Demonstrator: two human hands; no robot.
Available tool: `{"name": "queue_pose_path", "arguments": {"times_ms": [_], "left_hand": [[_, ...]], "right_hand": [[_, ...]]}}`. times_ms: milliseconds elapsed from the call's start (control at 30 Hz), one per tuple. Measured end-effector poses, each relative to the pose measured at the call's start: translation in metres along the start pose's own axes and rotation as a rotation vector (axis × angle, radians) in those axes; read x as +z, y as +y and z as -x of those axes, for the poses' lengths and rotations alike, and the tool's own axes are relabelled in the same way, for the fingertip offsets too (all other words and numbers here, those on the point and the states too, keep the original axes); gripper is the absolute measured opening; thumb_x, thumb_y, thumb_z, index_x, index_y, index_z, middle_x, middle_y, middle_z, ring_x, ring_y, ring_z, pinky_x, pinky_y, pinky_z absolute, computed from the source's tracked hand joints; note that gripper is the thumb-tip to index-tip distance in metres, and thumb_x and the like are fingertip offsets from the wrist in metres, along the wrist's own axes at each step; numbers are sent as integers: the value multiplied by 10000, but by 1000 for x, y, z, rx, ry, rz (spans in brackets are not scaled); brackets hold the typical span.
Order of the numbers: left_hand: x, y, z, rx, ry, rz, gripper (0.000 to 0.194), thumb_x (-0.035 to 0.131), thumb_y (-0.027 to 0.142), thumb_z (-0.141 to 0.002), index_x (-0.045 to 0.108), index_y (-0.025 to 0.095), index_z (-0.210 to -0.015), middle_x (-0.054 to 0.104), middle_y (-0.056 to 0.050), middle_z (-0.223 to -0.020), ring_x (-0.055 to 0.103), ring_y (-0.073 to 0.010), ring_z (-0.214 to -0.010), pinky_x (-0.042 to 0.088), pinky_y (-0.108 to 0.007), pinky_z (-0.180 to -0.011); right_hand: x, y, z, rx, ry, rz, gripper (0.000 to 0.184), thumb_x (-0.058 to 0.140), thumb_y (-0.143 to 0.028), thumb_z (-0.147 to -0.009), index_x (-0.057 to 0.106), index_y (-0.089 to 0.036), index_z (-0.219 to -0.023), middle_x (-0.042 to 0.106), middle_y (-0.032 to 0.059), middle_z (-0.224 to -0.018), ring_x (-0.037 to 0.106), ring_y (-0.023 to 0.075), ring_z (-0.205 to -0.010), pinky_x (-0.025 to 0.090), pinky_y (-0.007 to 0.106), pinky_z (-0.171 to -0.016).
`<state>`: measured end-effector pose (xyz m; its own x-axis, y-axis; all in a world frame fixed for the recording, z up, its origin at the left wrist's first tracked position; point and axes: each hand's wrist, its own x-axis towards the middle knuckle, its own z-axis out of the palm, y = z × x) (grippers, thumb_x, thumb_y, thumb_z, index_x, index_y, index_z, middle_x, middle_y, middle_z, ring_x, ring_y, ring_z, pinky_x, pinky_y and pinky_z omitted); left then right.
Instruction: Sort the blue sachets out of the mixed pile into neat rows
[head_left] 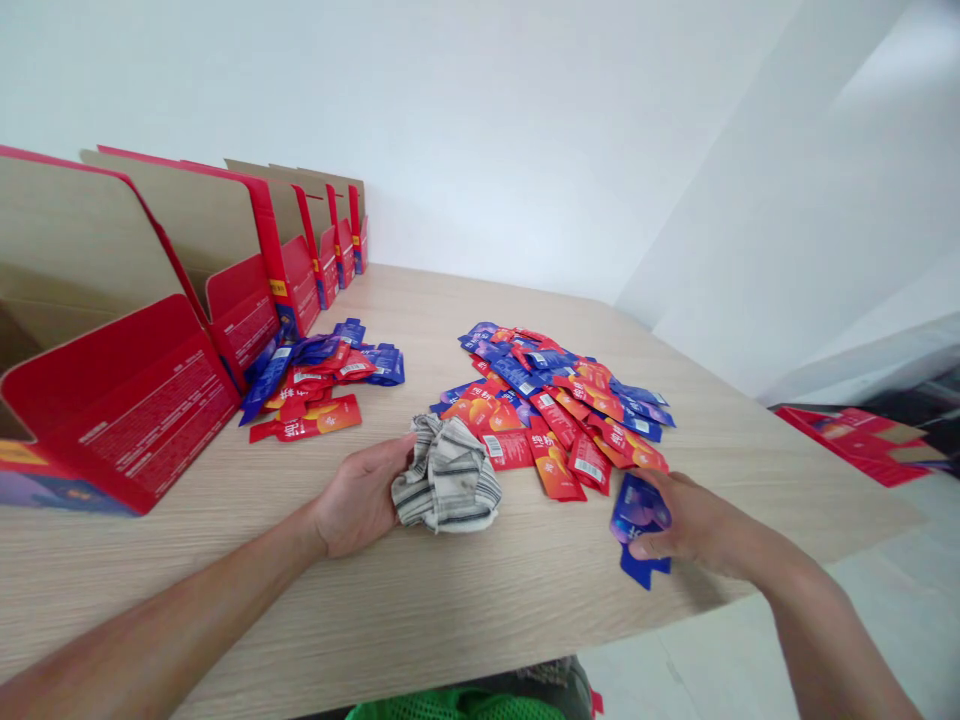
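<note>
So the blue packet (636, 505) is pinched between thumb and fingers of the right hand (697, 525), maybe with a second one under it, hard to tell. It's held close to the edge of the table (465, 600), so if the pinch is loosened early or slick wrapping is slid on, it could easily be lost over the side. In the left hand, a bunched striped cloth (450, 480) is gripped by the fingers of the left hand (364, 500); packets could be snagged or dragged by loose folds if it's swept rightward. Just beyond both grips, the big packet pile (551, 460) is heaped loosely, so a slide could be set off by a bump. Past the left grip, the smaller pile (322, 375) is lying beside the open boxes (135, 410), whose flaps could be caught by a sleeve-less forearm or knuckle and the row shoved askew.
</note>
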<state>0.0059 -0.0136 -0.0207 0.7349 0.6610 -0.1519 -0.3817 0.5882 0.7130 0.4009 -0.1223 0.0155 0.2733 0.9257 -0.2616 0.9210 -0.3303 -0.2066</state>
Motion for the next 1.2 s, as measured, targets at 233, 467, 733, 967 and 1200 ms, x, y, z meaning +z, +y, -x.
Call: {"name": "queue_pose_path", "arguments": {"times_ms": [233, 467, 733, 967, 1200], "left_hand": [[4, 4, 4, 31, 73, 64, 468, 433, 338, -1052, 649, 100, -1392, 772, -174, -1176, 743, -311, -1051, 556, -452, -1005], [3, 4, 3, 191, 149, 106, 424, 519, 205, -1009, 636, 140, -1412, 773, -142, -1168, 755, -281, -995, 576, -422, -978], [8, 10, 1, 167, 168, 164, 501, 416, 379, -1057, 609, 94, -1421, 754, -184, -1220, 740, -325, -1067, 566, -483, -997], [4, 13, 1, 161, 172, 214, 627, 335, 517, -1069, 613, 90, -1434, 760, -190, -1214, 737, -338, -1052, 542, -500, -1021], [5, 14, -2, 115, 212, 235, 645, 275, 524, -1083, 589, 115, -1470, 768, -165, -1190, 735, -321, -1038, 547, -485, -999]], "right_hand": [[5, -20, -4, -65, -7, -277, 909, 894, -539, -555, 632, -139, -1328, 756, 155, -1193, 717, 364, -1066, 567, 447, -934], [-12, -57, 10, -239, -61, -575, 489, 791, -648, -745, 608, -209, -859, 685, 6, -777, 673, 206, -712, 543, 310, -647], [-4, -154, -6, -423, 419, -606, 414, 587, -589, -965, 576, -247, -1198, 762, 83, -1061, 763, 288, -917, 622, 426, -826], [59, -220, -27, -852, 206, -82, 666, 422, -508, -1082, 440, -59, -1573, 368, 262, -1672, 318, 371, -1582, 312, 594, -1267], [57, -238, -43, -890, 131, -18, 884, 346, -683, -1060, 222, -62, -1676, 111, 254, -1747, 64, 371, -1638, 162, 685, -1277]]}}
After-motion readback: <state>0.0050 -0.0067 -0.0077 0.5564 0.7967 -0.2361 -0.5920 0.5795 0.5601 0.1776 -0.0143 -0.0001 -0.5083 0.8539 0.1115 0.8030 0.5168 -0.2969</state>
